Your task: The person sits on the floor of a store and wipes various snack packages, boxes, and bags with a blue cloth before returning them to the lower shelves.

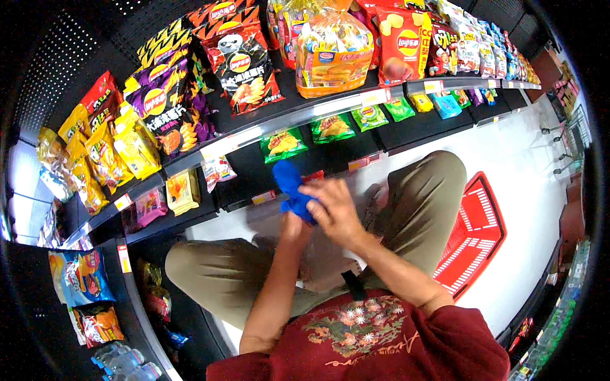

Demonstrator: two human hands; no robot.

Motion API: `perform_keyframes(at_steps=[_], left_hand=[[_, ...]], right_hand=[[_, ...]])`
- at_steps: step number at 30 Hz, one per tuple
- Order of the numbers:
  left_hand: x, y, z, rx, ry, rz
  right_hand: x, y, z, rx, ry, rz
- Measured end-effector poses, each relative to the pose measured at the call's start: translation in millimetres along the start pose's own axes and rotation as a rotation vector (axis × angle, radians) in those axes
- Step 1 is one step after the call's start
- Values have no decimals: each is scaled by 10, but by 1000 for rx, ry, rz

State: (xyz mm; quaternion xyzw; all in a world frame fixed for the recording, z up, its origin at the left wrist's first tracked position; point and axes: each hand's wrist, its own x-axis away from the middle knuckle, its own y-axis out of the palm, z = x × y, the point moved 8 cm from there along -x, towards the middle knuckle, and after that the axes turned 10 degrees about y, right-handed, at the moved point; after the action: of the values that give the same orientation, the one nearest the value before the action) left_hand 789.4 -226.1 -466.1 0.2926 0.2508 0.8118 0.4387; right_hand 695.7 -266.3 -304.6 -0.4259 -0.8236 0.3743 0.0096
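In front of my knees, both my hands are on a crumpled blue cloth (289,182). My left hand (296,223) is under it, its fingers mostly hidden by the cloth. From the right, my right hand (335,205) grips the cloth between bent fingers and thumb; the fingers are slightly blurred. One end of the cloth points up towards the lower shelf. Just beyond that end lies a green bag of Lay's chips (283,145). A second green chip bag (332,128) lies to its right. A red packet (313,177) shows partly behind my right hand.
A red plastic shopping basket (469,238) stands on the white floor beside my right knee. The upper shelf holds Lay's bags (243,69) and a large orange snack pack (335,59). Price strips (238,141) run along its front edge. Plastic bottles (125,364) stand at lower left.
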Motion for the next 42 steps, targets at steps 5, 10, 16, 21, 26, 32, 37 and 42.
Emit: perform_keyframes(at_steps=[5,10,16,21,26,32,37,42], left_hand=[[396,241,188,-191,189,20],[560,121,-5,-304,-120,269],[567,135,-86,-353,-90,57],[652,417,177,-237,-97,-80],[513,229,346,-98,-24,13],[379,-64,192,-13,117,33],[493,-398,152,12,104,366],[401,-687,49,-16,59,425]], right_hand=[[110,259,-1,136,-77,135],[-114,422,355,107,209,7],[-142,580,1005,-58,575,-220],[88,600,1539,-399,772,-161],[-39,138,1205,-947,695,213],[182,421,190,-131,77,59],[450,661,223,-47,66,-68],[479,671,228,-13,121,-195]])
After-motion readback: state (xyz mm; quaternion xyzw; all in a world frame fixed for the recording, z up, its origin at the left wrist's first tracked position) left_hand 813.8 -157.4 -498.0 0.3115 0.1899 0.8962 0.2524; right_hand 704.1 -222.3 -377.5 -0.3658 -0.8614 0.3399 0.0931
